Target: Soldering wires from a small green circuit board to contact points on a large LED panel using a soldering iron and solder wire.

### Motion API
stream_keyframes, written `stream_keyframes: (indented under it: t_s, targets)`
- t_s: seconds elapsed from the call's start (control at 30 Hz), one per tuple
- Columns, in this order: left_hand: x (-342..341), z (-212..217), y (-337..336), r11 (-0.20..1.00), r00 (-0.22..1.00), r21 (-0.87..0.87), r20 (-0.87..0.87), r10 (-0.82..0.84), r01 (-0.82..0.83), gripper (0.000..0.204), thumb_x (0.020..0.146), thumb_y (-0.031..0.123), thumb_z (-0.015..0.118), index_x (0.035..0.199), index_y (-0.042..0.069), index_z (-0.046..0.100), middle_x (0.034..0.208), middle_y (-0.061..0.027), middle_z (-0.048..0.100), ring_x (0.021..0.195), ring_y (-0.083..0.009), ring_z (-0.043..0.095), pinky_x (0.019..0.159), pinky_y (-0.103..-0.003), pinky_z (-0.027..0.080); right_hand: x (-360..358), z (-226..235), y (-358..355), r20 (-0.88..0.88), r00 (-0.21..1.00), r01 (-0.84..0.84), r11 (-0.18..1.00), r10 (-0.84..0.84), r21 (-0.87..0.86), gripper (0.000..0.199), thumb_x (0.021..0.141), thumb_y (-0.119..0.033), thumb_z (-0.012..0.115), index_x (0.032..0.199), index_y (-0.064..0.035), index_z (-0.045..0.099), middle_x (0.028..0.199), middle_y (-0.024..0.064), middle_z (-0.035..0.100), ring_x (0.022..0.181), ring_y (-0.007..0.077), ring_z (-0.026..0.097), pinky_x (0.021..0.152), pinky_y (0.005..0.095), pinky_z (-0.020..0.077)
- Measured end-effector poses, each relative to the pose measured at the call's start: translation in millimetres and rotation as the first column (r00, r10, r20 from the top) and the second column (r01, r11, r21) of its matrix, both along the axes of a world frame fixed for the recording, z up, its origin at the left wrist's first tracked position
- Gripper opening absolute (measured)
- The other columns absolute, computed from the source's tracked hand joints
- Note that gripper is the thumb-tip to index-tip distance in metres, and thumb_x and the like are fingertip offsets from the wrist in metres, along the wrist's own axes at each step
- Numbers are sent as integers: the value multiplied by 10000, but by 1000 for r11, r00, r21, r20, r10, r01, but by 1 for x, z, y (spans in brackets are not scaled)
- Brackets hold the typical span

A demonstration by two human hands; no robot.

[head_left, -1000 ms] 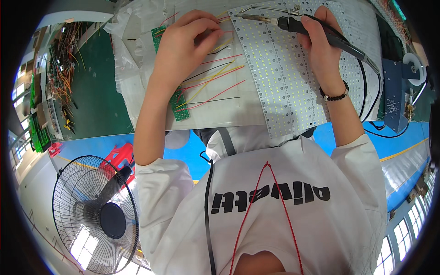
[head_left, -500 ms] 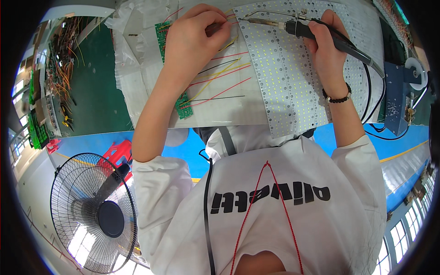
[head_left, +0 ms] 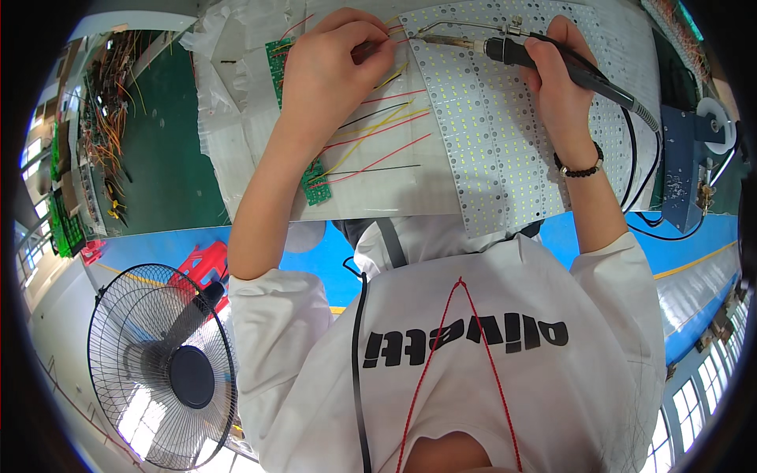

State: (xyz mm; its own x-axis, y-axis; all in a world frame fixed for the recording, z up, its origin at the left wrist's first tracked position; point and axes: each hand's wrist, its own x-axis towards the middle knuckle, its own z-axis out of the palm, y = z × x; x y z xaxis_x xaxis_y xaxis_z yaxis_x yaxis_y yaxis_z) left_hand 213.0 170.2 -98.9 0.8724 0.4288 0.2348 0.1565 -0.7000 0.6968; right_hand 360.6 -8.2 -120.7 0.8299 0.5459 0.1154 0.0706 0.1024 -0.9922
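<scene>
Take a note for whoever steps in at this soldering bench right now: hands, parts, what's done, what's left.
Left hand: fingers pinch a wire end at the top edge of the LED panel.
Right hand: grips the soldering iron, tip at that same spot.
Green circuit board lies under the left wrist, its red, yellow and black wires fanned loose across the white sheet.
Done: cannot tell.
Left: the loose wires.

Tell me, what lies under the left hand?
Under the left hand a green circuit board shows at both ends, with red, yellow and black wires running out. Its middle is covered by the hand.
</scene>
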Motion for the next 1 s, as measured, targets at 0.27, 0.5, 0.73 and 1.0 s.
stream_keyframes:
  t_s: [0.27, 0.5, 0.73, 1.0]
  targets:
    - [1, 0, 0, 1000, 1000, 10, 16, -16, 16, 84, 751, 16, 657, 818, -35, 662, 912, -66, 643, 759, -158, 655, 710, -244, 545, 2, -2, -1, 16, 1000, -27, 1000, 27, -6, 197, 803, -74, 571, 674, -77, 421, 563, -31, 404, 439, 35, 331, 393, 193, 286]
    - [1, 1, 0, 1000, 1000, 9, 11, -16, 16, 77, 747, 17, 658, 806, -32, 665, 906, -64, 645, 753, -157, 653, 707, -244, 546, 4, -3, 0, -53, 998, -18, 998, 22, 65, 213, 812, -56, 545, 660, -78, 398, 542, -25, 386, 429, 47, 315, 397, 209, 270]
    - [1, 2, 0, 1000, 1000, 22, 8, -21, 21, 83, 739, 19, 656, 802, -34, 662, 905, -65, 648, 750, -160, 653, 705, -245, 544, 4, -2, 0, -87, 994, -62, 991, 73, 118, 230, 818, -60, 538, 654, -85, 379, 521, -16, 379, 420, 58, 302, 404, 222, 248]
    - [0, 1, 1, 999, 1000, 38, 9, -26, 25, 80, 740, 23, 656, 798, -32, 660, 900, -63, 649, 753, -160, 650, 703, -247, 542, 1, 0, 0, -15, 998, -57, 998, 57, 37, 219, 814, -72, 556, 663, -87, 397, 528, -18, 412, 419, 51, 333, 394, 211, 246]
